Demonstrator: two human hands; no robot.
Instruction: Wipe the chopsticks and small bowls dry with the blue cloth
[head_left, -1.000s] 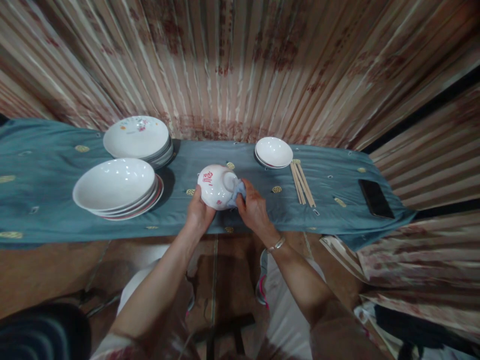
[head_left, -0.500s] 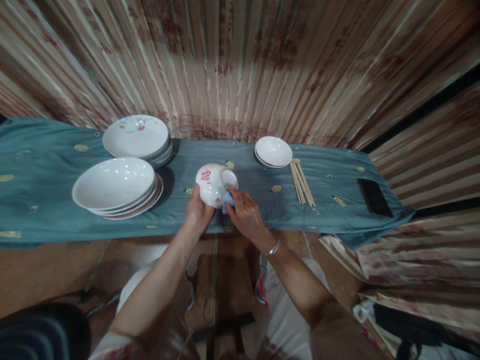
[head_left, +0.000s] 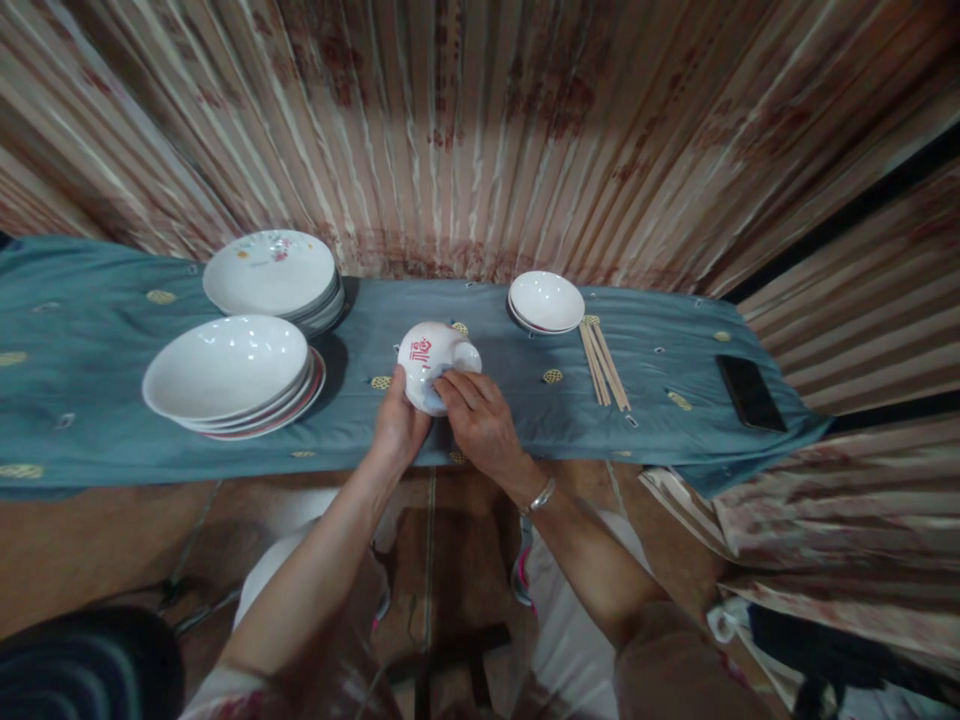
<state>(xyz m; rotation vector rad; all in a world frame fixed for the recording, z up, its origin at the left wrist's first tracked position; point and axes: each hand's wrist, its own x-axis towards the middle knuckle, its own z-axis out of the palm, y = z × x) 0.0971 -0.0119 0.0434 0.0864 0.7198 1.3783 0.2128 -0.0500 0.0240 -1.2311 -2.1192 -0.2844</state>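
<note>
Head view. Left hand gripped a small round white glazed bowl with a red character on its outer wall; thumb lay along the near left side, other fingers mostly hidden beneath. Bowl was tilted, its underside up and foot ring toward the right, over the middle of the teal tablecloth with yellow printed motifs. Interior out of sight; could not tell whether the rim touched the fabric.

Right hand, silvery bracelet at the wrist, had fingers closed on a pale blue, crumpled cloth, pressed to the bowl's outer wall beside the foot. Only a scrap of cloth showed; the hand covered the rest.

Left of the hands: a stack of wide white dishes, partly blocking a second stack with a flower-painted top dish. Lower pieces overlapped; count uncertain. Right: small nested white bowls, slim pale wooden sticks just beside, and a flat black rectangular object, screen unreadable. A dark rounded form, lower left, was cut off by the frame.
</note>
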